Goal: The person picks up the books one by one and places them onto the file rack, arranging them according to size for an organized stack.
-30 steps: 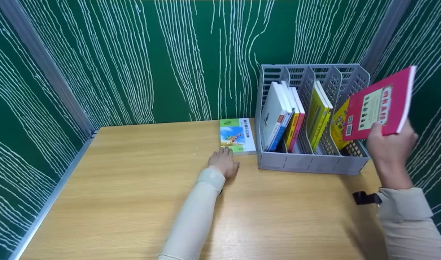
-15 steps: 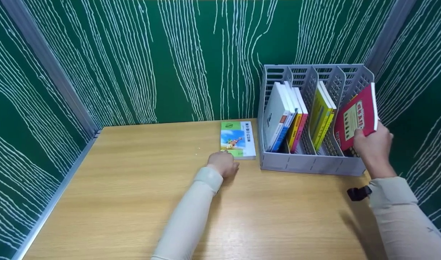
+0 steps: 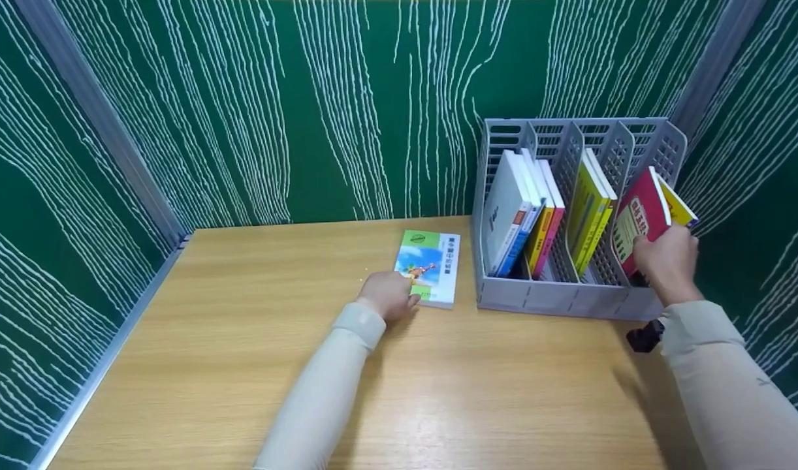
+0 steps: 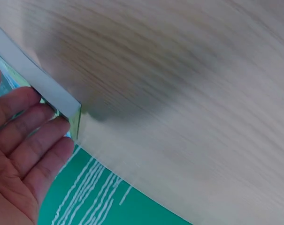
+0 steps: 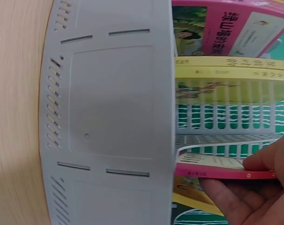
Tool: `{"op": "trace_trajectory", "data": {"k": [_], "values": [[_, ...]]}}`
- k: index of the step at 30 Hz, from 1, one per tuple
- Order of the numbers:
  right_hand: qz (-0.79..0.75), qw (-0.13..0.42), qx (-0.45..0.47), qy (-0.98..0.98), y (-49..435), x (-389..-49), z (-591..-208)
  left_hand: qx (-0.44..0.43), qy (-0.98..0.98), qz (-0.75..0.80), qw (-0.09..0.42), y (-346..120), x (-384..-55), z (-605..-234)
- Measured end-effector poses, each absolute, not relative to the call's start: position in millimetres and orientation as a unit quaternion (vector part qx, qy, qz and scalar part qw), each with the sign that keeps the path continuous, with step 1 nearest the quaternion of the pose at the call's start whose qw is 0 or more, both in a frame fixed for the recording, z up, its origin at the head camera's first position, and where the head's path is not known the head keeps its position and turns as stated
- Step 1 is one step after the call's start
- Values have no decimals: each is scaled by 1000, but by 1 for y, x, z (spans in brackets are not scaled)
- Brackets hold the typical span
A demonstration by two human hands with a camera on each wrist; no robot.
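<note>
My right hand (image 3: 667, 261) grips a red book (image 3: 642, 215), thumb on its cover and fingers behind. The book stands in the rightmost slot of the grey file rack (image 3: 549, 297), left of a yellow book (image 3: 677, 205). In the right wrist view, the red book's spine (image 5: 221, 172) faces out between thumb and fingers. On the table, the fingers of my left hand (image 3: 387, 295) touch the lower left part of a white-and-green paperback (image 3: 431, 267) lying flat. The left wrist view shows these fingers (image 4: 34, 126) against the paperback near its pale edge (image 4: 34, 70).
Several upright books fill the rack's left slots, among them a white book (image 3: 503, 215). A pair of yellow books (image 3: 591, 215) leans in the third slot. The wooden table (image 3: 477, 385) meets green walls (image 3: 334, 117) with white streaks.
My right hand has lowered the red book from above the rack into its right slot. The paperback has slid toward me, away from the rack, and turned slightly with my left hand.
</note>
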State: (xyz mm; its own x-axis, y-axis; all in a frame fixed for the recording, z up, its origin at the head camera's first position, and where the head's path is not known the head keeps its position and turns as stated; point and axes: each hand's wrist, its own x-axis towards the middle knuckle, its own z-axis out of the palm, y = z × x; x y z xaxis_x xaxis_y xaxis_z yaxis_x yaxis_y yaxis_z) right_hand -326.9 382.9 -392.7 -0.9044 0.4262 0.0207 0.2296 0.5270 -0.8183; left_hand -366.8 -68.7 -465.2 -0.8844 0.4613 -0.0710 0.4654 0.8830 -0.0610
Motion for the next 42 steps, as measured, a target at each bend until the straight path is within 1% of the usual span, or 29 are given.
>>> {"op": "trace_trajectory", "data": {"k": [6,12,22,25,28,32,37,42], "values": [[448,100,-191,-868,388,-331,-394,238,970,-34,30,-76,-369,-465],[444,102,-196,-869,393,-336,-392,222,975,-3,11,-76,-369,-469],[423,132,-213,-871,399,-335,-390,76,988,134,5,-66,-363,-474],[427,153,-212,-866,397,-331,-386,43,986,158,14,-62,-363,-474],[423,187,-208,-862,393,-327,-380,24,983,179,23,-58,-363,-473],[414,235,-206,-855,385,-324,-369,12,983,178,37,-53,-361,-472],[402,281,-196,-849,375,-320,-359,0,983,174,61,-49,-357,-472],[385,319,-180,-847,367,-317,-354,-3,983,174,58,-46,-356,-472]]}}
